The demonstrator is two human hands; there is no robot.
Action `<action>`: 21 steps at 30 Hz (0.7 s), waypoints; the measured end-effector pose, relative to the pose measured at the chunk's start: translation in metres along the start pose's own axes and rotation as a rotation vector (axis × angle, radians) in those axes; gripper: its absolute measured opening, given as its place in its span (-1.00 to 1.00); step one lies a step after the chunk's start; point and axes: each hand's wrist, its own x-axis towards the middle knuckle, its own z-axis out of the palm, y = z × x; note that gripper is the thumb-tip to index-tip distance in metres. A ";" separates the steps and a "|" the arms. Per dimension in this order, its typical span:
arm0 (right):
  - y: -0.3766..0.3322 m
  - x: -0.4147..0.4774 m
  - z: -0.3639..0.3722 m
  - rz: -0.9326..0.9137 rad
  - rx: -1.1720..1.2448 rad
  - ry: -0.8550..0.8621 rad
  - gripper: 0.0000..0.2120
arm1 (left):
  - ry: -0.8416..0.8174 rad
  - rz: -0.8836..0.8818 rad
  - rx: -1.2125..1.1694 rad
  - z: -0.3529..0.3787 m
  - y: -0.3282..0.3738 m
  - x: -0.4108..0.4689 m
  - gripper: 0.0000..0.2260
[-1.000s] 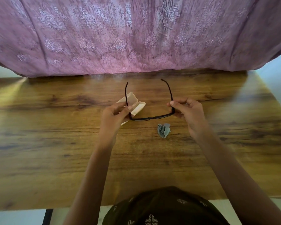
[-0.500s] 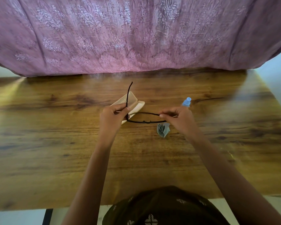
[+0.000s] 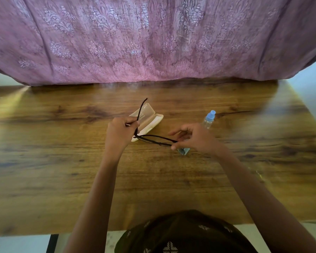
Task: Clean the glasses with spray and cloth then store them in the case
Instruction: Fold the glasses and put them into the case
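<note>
Left hand (image 3: 119, 133): fingers (image 3: 133, 123) clenched round the glasses (image 3: 153, 138) at the left hinge end. Right hand (image 3: 195, 137): pinching the other end of the frame, thumb underneath, index sticking out loosely. The glasses are held just above the counter (image 3: 62, 161), spanning from one set of fingers to the other; black frame, slightly blurred. One temple sticks out from the left fingers away from the person, crossing over the case (image 3: 148, 118); the other temple can't be made out clearly. Case: cream, lid open, lying on the counter just beyond and right of the left fingers. Spray bottle (image 3: 208, 119): clear, blue cap, just beyond the right fingers; standing or lying, can't tell. Cloth (image 3: 183, 151): pale blue, crumpled, on the counter right under the right fingers, mostly hidden by them. Pink patterned fabric (image 3: 153, 42) hangs down at the counter's far edge.
</note>
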 end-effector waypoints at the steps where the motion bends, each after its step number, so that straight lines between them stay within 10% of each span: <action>1: 0.000 0.001 0.001 -0.025 -0.064 -0.018 -0.54 | 0.008 -0.004 -0.002 0.000 0.000 0.001 -0.81; 7: 0.006 0.007 0.011 -0.131 -0.317 0.004 -0.49 | -0.016 -0.066 -0.120 0.001 -0.005 0.003 -0.86; 21: 0.002 0.004 0.000 -0.141 0.021 0.158 -0.74 | -0.302 0.010 0.017 -0.007 -0.009 0.002 -0.80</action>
